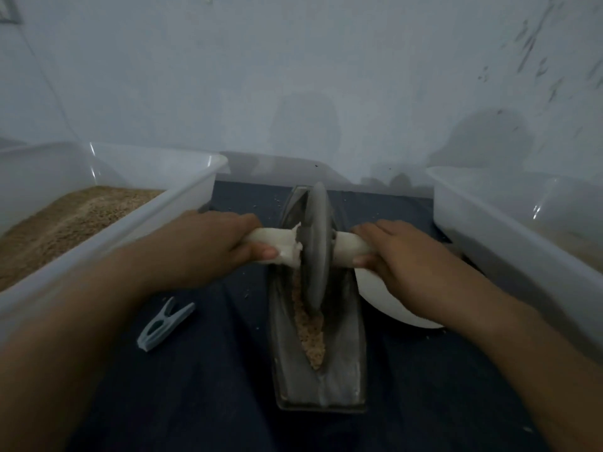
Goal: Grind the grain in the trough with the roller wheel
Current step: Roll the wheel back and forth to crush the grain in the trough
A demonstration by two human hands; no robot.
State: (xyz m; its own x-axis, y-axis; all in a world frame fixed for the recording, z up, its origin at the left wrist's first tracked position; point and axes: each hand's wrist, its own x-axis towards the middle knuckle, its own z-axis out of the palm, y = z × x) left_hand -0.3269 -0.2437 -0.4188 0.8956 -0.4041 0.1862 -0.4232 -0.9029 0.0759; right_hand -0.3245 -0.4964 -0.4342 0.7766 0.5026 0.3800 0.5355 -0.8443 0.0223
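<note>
Two hands: both work one roller wheel (316,246) across a dark-cloth desk (202,370).
Left hand (208,243): its grip is clamped on the left end of the white handle (280,244), fingers curled over the top and thumb tucked beneath, next to the wheel's face.
Right hand (401,256): its grip is wrapped round the right end of the same handle, fingers draped over it, thumb under.
Roller wheel: grey disc standing upright on edge, its rim down in the groove of the trough (339,363), at about the middle of the trough's length; the handle runs through its hub, crosswise to the trough.
Trough: long, boat-shaped, grey metal, lying lengthwise away from the person in the centre of the desk, its near end squared off.
Grain (310,334): a tan, coarse strip in the groove, from under the wheel toward the near end; a few specks lie scattered on the cloth to the left of the trough.
Left bin (182,203): translucent plastic tub holding a deep bed of brown grain, just beside the left forearm.
Right bin (509,230): similar translucent tub at the right edge; its contents are unclear.
White bowl (385,301): partly hidden under the right hand, just beside the trough's right flank.
Clothes peg (164,324): pale blue-grey, lying flat on the cloth left of the trough.
Wall (293,76): pale, scuffed on the right.
</note>
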